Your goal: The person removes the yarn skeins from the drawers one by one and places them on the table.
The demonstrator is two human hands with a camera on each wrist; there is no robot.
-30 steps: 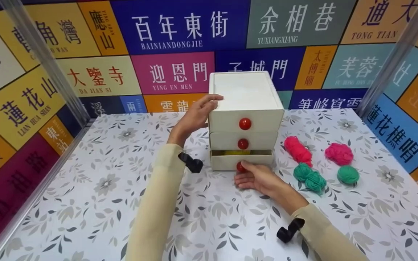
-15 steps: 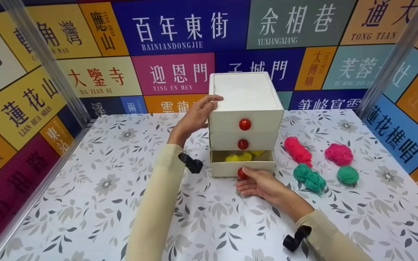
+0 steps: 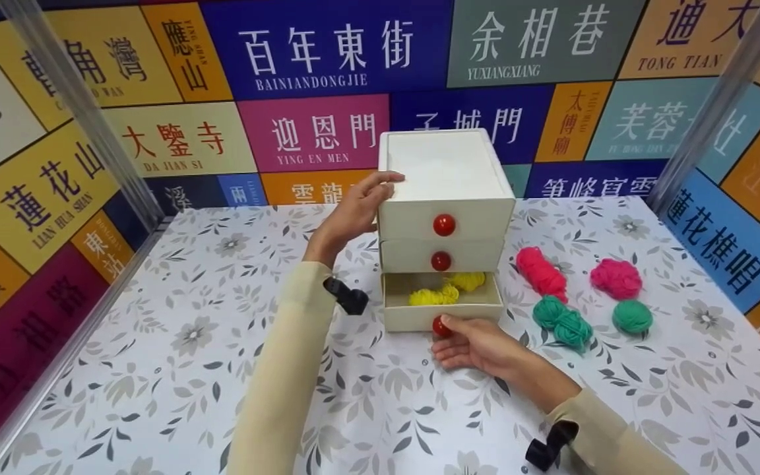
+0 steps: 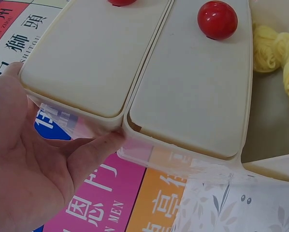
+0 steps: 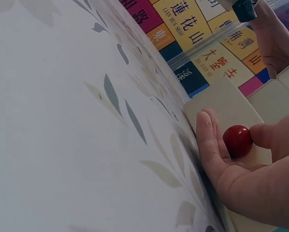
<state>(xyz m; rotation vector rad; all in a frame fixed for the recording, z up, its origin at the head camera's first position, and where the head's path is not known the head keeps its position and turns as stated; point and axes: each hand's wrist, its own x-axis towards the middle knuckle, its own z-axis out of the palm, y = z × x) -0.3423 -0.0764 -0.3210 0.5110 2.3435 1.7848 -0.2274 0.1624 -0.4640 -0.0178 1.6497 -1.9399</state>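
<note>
A white mini chest of drawers (image 3: 446,168) stands on the table with a round red knob on each of its drawers. My left hand (image 3: 360,208) grips its upper left edge; in the left wrist view the thumb (image 4: 98,152) presses its side. Down at the front, my right hand (image 3: 485,346) pinches the red knob (image 5: 238,141) of the bottom drawer (image 3: 413,319). That drawer is pulled out, and yellow yarn bundles (image 3: 434,296) lie inside it. The upper two drawers are closed.
Right of the chest lie a red yarn skein (image 3: 541,274), a pink yarn bundle (image 3: 616,279), a green yarn skein (image 3: 563,322) and a green yarn ball (image 3: 633,317). Printed panels (image 3: 314,132) wall the table (image 3: 156,343) at the back and sides.
My right hand has drawn the bottom drawer toward me by its knob, baring more of the yellow yarn. The left hand stays where it was on the chest.
</note>
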